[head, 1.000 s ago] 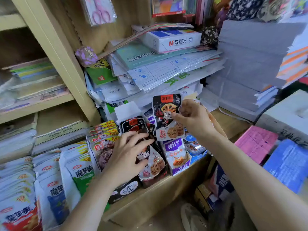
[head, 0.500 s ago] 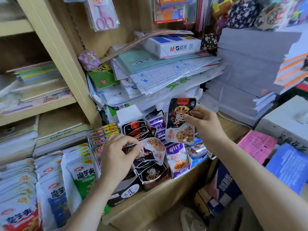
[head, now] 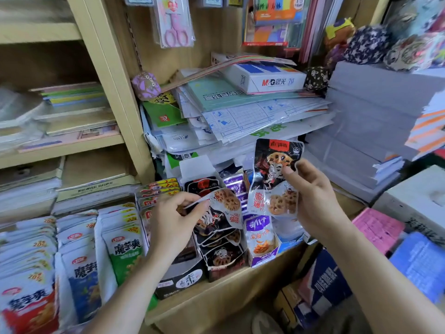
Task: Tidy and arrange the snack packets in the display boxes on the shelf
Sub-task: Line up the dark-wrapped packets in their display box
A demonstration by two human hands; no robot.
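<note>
My right hand (head: 310, 198) pinches a black-and-white lotus-root snack packet (head: 272, 179) and holds it upright above the boxes. A second packet of the same kind (head: 224, 208) lies tilted on its side, gripped by my left hand (head: 175, 220) over the black display box (head: 183, 280). More lotus-root packets (head: 221, 254) stand in that box below it. To the right a purple box (head: 261, 242) holds purple fish-snack packets. White and green konjac packets (head: 122, 249) fill the boxes on the left of the wooden shelf (head: 216, 300).
Stacked papers and an M&G paper box (head: 267, 78) crowd the shelf behind the snacks. Grey paper stacks (head: 366, 131) stand at the right. Pink scissors (head: 175, 22) hang above. Cardboard boxes (head: 322, 285) and blue and pink sheets sit low on the right.
My left hand went from resting flat on the packets in the black box to lifting one out. My right hand kept its upright packet beside it.
</note>
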